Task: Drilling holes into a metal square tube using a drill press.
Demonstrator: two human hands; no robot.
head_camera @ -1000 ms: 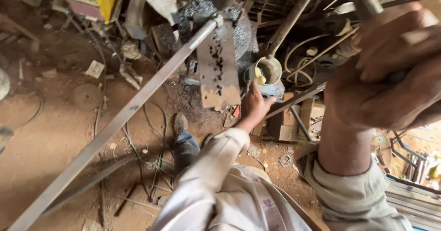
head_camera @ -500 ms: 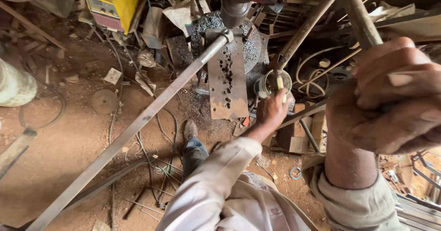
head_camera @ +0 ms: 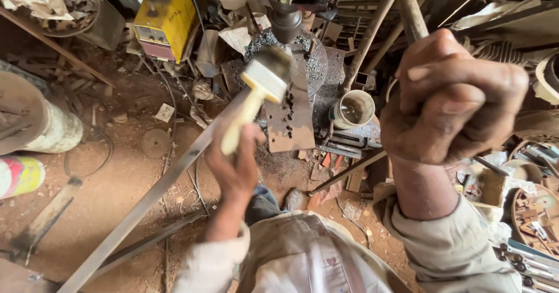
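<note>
Left hand [head_camera: 233,168] is clamped on a cream-handled, blurred paintbrush [head_camera: 256,92]; right hand [head_camera: 451,98] is fisted around a rusty metal lever [head_camera: 407,7], its top cut off.

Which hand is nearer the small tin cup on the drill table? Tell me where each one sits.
Right. The right hand, gripping the lever handle, appears just right of the tin cup; the left hand, holding the paintbrush, is farther left.
</note>
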